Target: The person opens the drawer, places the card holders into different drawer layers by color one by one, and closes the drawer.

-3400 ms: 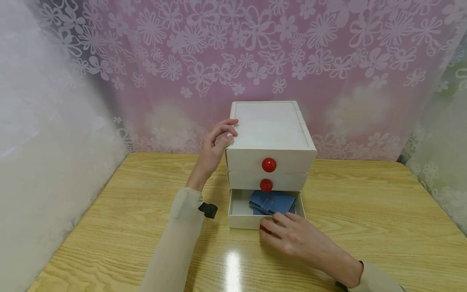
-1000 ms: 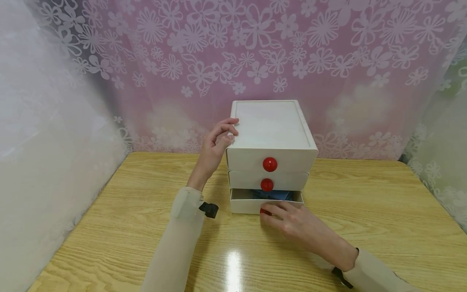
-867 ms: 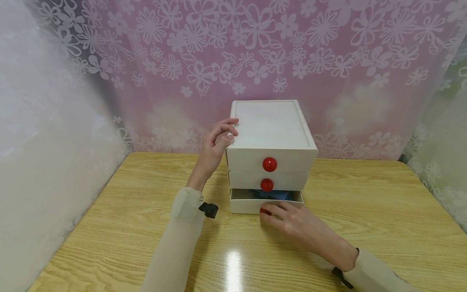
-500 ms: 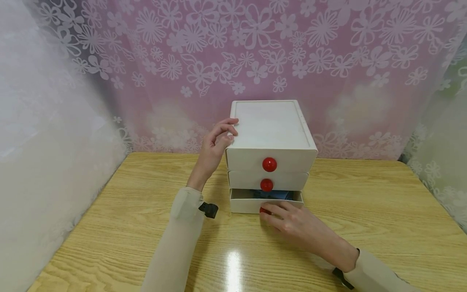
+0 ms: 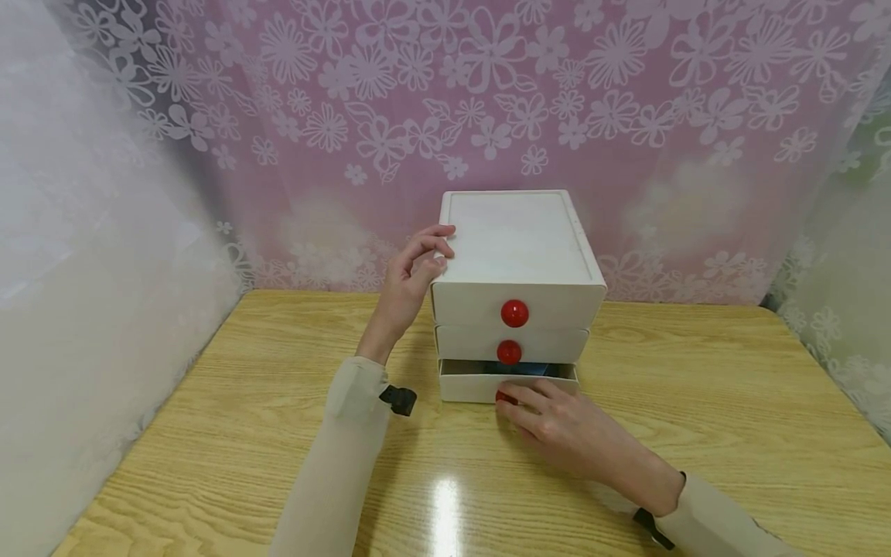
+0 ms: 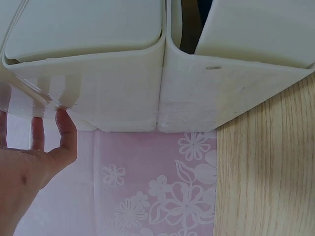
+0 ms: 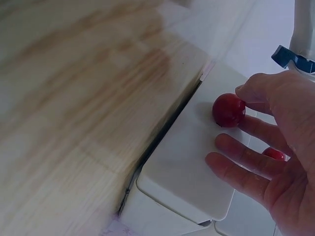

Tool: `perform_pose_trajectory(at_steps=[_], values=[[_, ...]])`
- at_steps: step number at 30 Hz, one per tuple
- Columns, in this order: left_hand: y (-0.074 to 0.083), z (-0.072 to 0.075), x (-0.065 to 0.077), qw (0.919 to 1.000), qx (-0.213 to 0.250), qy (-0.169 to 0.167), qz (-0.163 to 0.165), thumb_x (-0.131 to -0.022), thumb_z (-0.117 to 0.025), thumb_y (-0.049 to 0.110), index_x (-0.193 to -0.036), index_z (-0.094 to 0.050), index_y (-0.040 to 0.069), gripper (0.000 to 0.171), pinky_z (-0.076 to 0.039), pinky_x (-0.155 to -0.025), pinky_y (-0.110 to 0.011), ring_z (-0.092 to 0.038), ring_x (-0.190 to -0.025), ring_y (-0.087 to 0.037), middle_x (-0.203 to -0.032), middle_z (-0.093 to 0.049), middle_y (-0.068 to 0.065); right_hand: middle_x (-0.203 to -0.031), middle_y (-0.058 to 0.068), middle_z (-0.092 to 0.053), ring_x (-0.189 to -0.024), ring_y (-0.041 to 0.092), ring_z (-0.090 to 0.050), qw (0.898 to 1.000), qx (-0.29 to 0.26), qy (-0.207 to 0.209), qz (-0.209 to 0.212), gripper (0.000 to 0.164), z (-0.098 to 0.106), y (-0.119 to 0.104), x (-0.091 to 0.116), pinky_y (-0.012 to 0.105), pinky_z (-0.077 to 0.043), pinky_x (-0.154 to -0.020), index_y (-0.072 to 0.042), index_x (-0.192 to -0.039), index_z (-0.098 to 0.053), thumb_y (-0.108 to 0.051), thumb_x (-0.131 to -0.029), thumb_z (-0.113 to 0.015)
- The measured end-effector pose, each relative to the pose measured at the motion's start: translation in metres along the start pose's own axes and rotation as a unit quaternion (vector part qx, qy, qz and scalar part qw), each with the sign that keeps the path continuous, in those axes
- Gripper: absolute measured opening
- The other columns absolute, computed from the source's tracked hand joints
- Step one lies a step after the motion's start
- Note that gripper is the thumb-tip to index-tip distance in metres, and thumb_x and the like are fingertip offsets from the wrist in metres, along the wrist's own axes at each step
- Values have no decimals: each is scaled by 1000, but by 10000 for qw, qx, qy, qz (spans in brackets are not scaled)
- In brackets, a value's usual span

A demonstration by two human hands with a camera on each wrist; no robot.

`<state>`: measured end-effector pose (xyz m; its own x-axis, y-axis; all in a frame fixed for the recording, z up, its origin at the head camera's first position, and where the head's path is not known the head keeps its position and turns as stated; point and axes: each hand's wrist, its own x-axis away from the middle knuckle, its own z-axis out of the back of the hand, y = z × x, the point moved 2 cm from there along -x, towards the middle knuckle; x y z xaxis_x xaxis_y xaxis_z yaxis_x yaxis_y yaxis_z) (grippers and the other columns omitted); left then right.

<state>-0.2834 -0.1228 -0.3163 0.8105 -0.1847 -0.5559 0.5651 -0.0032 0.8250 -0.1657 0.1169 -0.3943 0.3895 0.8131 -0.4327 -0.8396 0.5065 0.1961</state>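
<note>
A white three-drawer cabinet [image 5: 518, 236] stands on the table, each drawer with a round red knob. The bottom drawer [image 5: 469, 387] is pulled partly out, while the top and middle ones sit closed. Through its gap shows a strip of a blue folded wallet-like item [image 5: 525, 369], mostly hidden under the middle drawer. My right hand [image 5: 571, 425] holds the bottom red knob [image 7: 229, 110] between thumb and index finger, with other fingertips against the drawer front. My left hand [image 5: 409, 282] rests on the cabinet's upper left edge, its fingertips also touching the side in the left wrist view.
The wood-grain table [image 5: 209, 433] extends on both sides of the cabinet. A pink flowered curtain [image 5: 390, 116] hangs behind it, and a pale sheet [image 5: 104, 232] covers the left side. Black straps are on both wrists.
The bottom drawer has slid inward with my right hand on its knob, covering most of the blue item. It moved slightly in the last half second. My left hand stays in place.
</note>
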Motion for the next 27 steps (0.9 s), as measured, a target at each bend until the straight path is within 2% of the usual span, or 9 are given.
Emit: perform_pose_trajectory(at_steps=[7, 18, 27], values=[[0, 0, 0, 10000, 26, -16, 90, -94, -49, 22, -103, -62, 5, 23, -36, -119, -54, -41, -147, -14, -148, -54, -6, -124, 6, -73, -106, 24, -70, 9999, -56, -65, -57, 43, 0, 1, -1, 36, -61, -82, -13, -121, -74, -16, -79, -86], [0, 0, 0, 10000, 24, -12, 93, -94, -49, 22, -103, -62, 5, 24, -35, -119, -53, -41, -147, -15, -148, -54, -7, -125, 7, -73, -106, 25, -70, 9998, -143, -94, -54, 44, 0, 2, -1, 37, -61, -83, -12, -122, -74, -15, -80, -85], [0, 0, 0, 10000, -35, -24, 74, -95, -49, 23, -104, -63, 5, 24, -36, -119, -54, -41, -147, -15, -148, -54, -6, -123, 6, -73, -105, 26, -70, 9998, -144, 48, -98, 42, -1, 4, -1, 38, -61, -82, -13, -119, -75, -15, -78, -86]])
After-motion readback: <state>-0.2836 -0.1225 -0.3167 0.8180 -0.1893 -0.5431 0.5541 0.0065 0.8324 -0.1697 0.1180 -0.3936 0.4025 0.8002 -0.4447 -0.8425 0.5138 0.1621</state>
